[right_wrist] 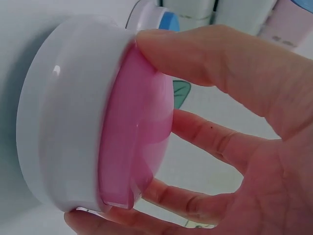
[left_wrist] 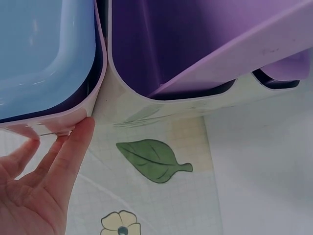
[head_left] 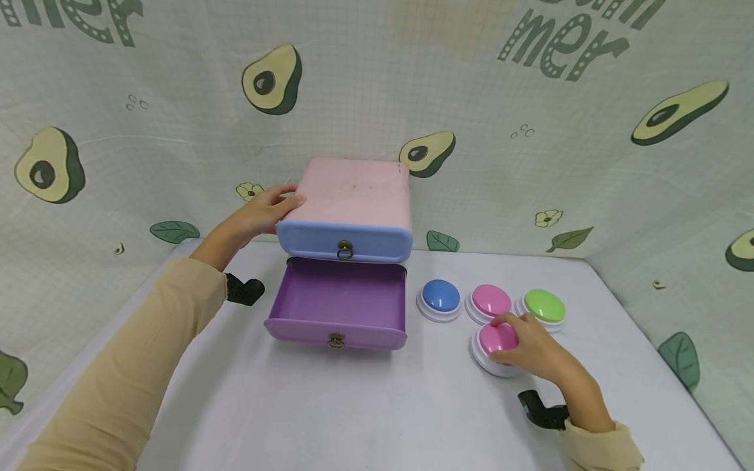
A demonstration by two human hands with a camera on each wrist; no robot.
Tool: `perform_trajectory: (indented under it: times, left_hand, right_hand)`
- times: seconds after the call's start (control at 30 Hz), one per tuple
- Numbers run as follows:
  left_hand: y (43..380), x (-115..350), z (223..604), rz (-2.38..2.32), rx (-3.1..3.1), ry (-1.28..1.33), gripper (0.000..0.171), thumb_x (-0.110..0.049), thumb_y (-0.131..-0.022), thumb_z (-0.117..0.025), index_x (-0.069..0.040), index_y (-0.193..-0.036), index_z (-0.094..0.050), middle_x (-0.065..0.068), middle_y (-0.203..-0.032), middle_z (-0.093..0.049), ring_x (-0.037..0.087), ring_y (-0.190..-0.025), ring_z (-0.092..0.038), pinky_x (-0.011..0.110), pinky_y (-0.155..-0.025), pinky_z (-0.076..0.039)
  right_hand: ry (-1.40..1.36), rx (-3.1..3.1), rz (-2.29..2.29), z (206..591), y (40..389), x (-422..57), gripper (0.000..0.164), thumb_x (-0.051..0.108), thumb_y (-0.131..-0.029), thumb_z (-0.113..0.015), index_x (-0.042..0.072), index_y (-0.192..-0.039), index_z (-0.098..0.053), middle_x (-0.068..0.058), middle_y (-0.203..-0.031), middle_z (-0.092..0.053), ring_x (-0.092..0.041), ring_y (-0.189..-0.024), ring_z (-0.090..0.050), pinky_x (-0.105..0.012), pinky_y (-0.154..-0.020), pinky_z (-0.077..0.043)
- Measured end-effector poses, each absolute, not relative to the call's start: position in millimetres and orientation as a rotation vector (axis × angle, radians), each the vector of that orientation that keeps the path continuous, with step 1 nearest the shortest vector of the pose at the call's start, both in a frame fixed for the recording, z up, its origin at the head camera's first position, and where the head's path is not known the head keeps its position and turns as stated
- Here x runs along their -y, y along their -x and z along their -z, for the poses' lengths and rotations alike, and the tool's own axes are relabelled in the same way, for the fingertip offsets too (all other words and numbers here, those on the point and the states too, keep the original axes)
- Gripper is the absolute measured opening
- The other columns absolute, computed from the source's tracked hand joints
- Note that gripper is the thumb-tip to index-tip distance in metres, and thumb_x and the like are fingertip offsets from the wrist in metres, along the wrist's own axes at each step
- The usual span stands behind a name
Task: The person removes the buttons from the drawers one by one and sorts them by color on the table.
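My right hand (head_left: 533,347) grips the nearest pink push button (head_left: 497,340), thumb on one side and fingers on the other. In the right wrist view the pink dome (right_wrist: 139,132) and white base (right_wrist: 66,117) show between thumb and fingers. My left hand (head_left: 268,212) rests against the left side of a drawer unit with a pink top (head_left: 356,186); its fingers (left_wrist: 73,156) look fairly straight in the left wrist view. The unit's blue drawer (head_left: 309,239) is closed. Below it, the purple drawer (head_left: 347,294) is pulled out, with nothing seen inside.
Behind the held button stand a blue button (head_left: 441,296), another pink button (head_left: 491,300) and a green button (head_left: 545,305), right of the drawer unit. All are on the white table (head_left: 353,412). An avocado-patterned cloth (head_left: 353,78) hangs behind.
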State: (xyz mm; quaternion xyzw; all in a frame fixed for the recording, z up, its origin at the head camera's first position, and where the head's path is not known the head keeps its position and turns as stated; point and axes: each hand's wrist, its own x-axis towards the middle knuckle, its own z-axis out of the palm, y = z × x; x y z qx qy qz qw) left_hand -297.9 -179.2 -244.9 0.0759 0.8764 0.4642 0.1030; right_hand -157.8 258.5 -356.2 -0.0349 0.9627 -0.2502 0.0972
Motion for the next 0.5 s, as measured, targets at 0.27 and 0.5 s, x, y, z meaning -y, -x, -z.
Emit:
perform_trajectory:
  times: [0.27,0.5]
  left_hand:
    - [297.4,178.8,244.8,-1.368,-2.592,-0.231,0.073,-0.05,-0.094,-0.043,-0.014,-0.15,-0.014,0.02,-0.148,-0.029,0.036,-0.122,-0.046,0.051,-0.098,-0.042]
    - [298.2,179.3,246.1,-1.37,-2.598,-0.244,0.072,-0.05,-0.094,-0.044,-0.015,-0.15,-0.015,0.02,-0.147,-0.03,0.037,-0.121,-0.047,0.051,-0.098,-0.043]
  right_hand:
    - [0.137,-2.869,0.725,364.1,160.7,-260.4,0.054,0.021,-0.073,-0.078,0.004,-0.117,-0.053,-0.026,-0.109,-0.046,-0.04,-0.102,-0.048,-0.053,-0.078,-0.051]
    - [0.155,-2.862,0.746,365.8,160.8,-262.0,0.053,0.021,-0.073,-0.078,0.004,-0.116,-0.052,-0.028,-0.11,-0.043,-0.04,-0.101,-0.048,-0.054,-0.079,-0.05]
